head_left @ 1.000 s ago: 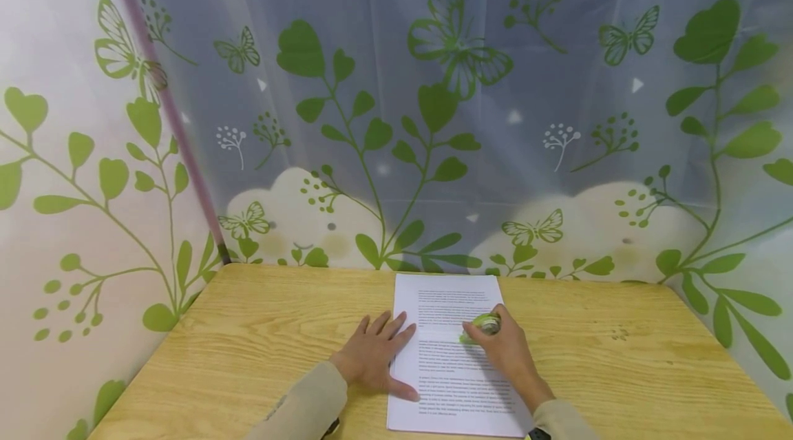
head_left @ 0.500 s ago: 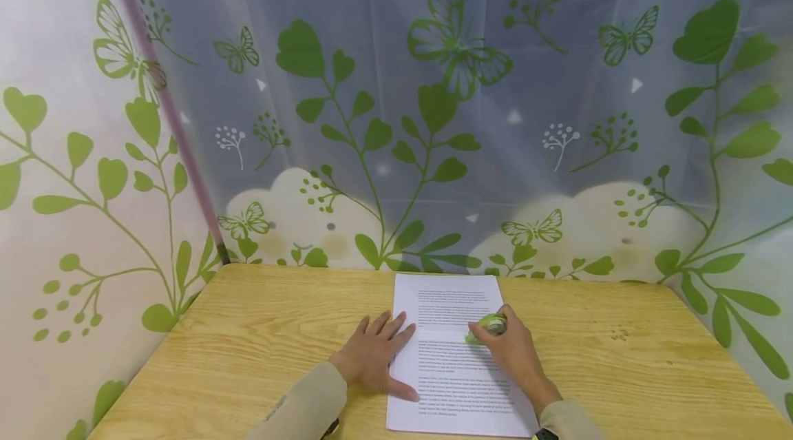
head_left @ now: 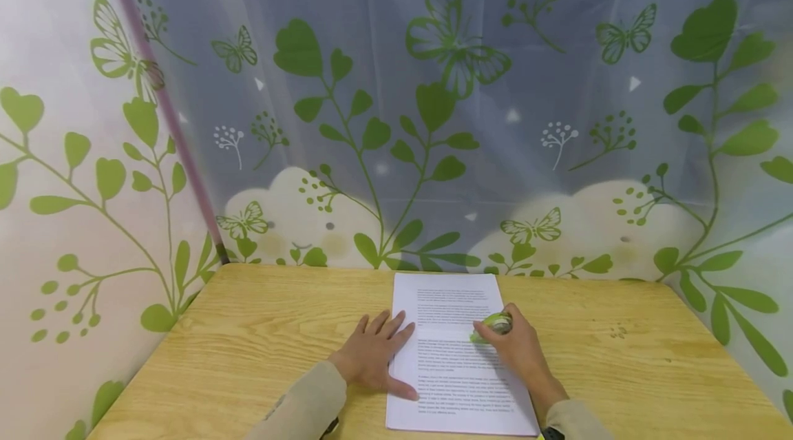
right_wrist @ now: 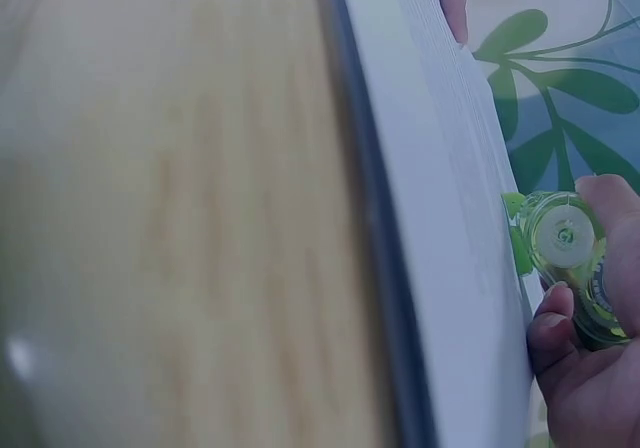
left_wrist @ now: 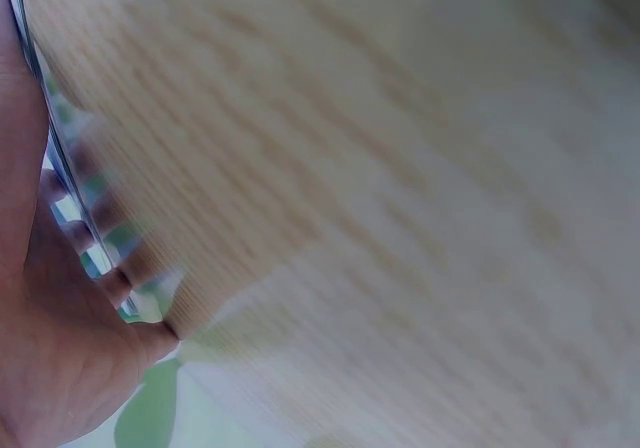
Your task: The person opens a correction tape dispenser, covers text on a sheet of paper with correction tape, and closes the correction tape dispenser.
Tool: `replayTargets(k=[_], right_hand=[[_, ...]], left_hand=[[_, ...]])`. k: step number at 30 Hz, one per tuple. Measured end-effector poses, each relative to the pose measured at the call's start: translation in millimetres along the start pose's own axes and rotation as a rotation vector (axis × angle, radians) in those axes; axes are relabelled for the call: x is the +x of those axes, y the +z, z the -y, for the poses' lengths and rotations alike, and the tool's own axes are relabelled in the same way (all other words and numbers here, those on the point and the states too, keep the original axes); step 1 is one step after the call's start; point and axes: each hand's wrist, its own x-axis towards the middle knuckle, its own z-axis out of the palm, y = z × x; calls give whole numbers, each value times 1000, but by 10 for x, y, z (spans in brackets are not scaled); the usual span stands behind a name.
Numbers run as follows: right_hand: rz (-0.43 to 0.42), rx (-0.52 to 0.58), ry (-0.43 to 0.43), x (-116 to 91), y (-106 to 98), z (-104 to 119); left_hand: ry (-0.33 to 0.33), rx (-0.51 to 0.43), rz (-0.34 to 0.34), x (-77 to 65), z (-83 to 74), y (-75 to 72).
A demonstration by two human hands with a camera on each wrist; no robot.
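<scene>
Tape dispenser (head_left: 498,322), green and clear, is in the right hand (head_left: 519,349), pinched between thumb and fingers. Tip is at the printed paper (head_left: 446,388), right of the page's middle. Left hand (head_left: 374,354) lies flat across the paper's left edge, fingers spread, gripping nothing. Dispenser sits to the right of it, a bit farther up the page, clear of its fingers. Paper is a stack on the wooden bench (head_left: 279,316), leafy backdrop (head_left: 334,151) behind.
</scene>
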Motion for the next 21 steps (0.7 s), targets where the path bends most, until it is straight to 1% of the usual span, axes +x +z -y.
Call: replayTargets(k=[8, 16, 21], right_hand=[[14, -1, 4, -5, -68, -30], [40, 22, 1, 5, -145, -83], [39, 12, 5, 12, -175, -99]], left_hand=[[-2, -5, 6, 10, 4, 17], [14, -14, 3, 2, 10, 30], [7, -19, 2, 5, 10, 25]])
